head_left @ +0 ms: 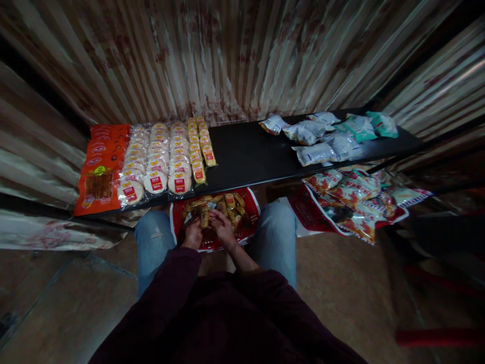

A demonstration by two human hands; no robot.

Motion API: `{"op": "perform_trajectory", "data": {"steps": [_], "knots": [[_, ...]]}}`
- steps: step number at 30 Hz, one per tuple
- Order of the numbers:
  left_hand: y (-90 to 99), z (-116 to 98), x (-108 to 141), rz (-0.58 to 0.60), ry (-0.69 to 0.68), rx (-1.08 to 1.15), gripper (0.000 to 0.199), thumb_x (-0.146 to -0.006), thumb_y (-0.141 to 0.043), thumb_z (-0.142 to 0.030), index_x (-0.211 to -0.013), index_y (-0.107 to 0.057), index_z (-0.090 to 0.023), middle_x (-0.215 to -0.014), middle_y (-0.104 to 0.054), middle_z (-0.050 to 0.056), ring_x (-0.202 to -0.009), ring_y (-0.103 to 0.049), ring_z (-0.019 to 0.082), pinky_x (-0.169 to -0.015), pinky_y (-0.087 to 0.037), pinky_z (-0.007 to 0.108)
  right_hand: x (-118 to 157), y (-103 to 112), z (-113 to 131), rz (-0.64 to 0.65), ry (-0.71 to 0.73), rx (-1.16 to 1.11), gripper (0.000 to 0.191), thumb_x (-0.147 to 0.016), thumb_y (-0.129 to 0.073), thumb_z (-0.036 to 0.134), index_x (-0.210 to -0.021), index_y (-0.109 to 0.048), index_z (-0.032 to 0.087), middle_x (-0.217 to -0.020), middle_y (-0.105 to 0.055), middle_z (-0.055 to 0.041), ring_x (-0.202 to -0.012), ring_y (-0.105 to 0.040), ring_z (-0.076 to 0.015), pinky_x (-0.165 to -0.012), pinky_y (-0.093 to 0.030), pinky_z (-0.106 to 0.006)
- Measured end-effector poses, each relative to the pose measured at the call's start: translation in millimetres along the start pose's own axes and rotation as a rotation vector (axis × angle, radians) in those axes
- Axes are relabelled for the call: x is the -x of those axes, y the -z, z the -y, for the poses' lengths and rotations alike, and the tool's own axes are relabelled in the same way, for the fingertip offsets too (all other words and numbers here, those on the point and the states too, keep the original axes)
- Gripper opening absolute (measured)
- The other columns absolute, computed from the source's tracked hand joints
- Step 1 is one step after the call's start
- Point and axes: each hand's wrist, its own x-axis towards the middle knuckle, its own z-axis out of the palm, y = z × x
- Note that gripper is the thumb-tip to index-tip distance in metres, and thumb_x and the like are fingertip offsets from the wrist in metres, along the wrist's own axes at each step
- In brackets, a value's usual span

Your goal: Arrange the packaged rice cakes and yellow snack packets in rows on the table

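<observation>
Between my knees is a red bag or box with a white edge (253,205), holding many small snacks in yellow-gold wrappers (229,200). My left hand (192,234) is over its near side, fingers closed around a small wrapped snack (204,218) that stands upright. On the other side of that snack is my right hand (223,228). Its fingers are bent over the wrappers near the held piece; whether they grip anything is too dark to make out.
A black shelf (242,151) spans the front. Rows of round wrapped crackers (156,181), yellow-wrapped snacks (198,171) and an orange package (99,167) lie at its left. Silver-white bags (314,152) and green bags (382,124) lie right. Below, a red container (314,210) holds printed bags (358,189).
</observation>
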Motion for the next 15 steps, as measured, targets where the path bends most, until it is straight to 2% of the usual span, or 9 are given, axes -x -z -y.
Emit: {"op": "perform_trajectory", "data": {"steps": [5, 7, 11, 15], "knots": [[-5.0, 0.9, 0.1, -0.101, -0.054, 0.004, 0.016, -0.067, -0.065, -0.016, -0.083, -0.066, -0.018, -0.09, -0.071, 0.004, -0.099, -0.064, 0.018, -0.093, -0.045, 0.03, 2.0, 2.4, 0.3, -0.025, 0.159, 0.217, 0.035, -0.073, -0.063, 0.042, -0.103, -0.069, 0.025, -0.104, -0.072, -0.0051, -0.093, -0.068, -0.022, -0.086, -0.055, -0.039], [-6.3, 1.2, 1.1, -0.112, -0.065, -0.007, 0.015, -0.068, -0.065, -0.016, -0.083, -0.066, -0.019, -0.094, -0.071, 0.005, -0.105, -0.062, 0.018, -0.096, -0.043, 0.031, 2.0, 4.5, 0.4, -0.04, 0.207, 0.308, 0.034, -0.073, -0.063, 0.041, -0.102, -0.07, 0.025, -0.106, -0.072, -0.007, -0.093, -0.068, -0.0239, -0.089, -0.053, -0.043], [-8.7, -0.7, 7.3, -0.051, -0.089, -0.059, 0.016, -0.07, -0.068, -0.023, -0.086, -0.068, -0.021, -0.103, -0.07, 0.005, -0.113, -0.059, 0.019, -0.1, -0.041, 0.031, 1.4, 6.8, 1.9, -0.033, 0.243, 0.401, 0.034, -0.075, -0.061, 0.041, -0.102, -0.071, 0.024, -0.105, -0.072, -0.0104, -0.087, -0.069, -0.0256, -0.082, -0.055, -0.044], [-12.8, -5.7, 19.8, 0.082, -0.116, -0.086, 0.029, -0.069, -0.07, -0.032, -0.096, -0.069, -0.02, -0.113, -0.069, 0.008, -0.115, -0.059, 0.022, -0.1, -0.042, 0.034, 1.6, 6.4, 6.8, -0.055, 0.262, 0.418, 0.032, -0.077, -0.059, 0.045, -0.103, -0.071, 0.029, -0.101, -0.073, -0.0067, -0.089, -0.068, -0.024, -0.078, -0.056, -0.04]]}}
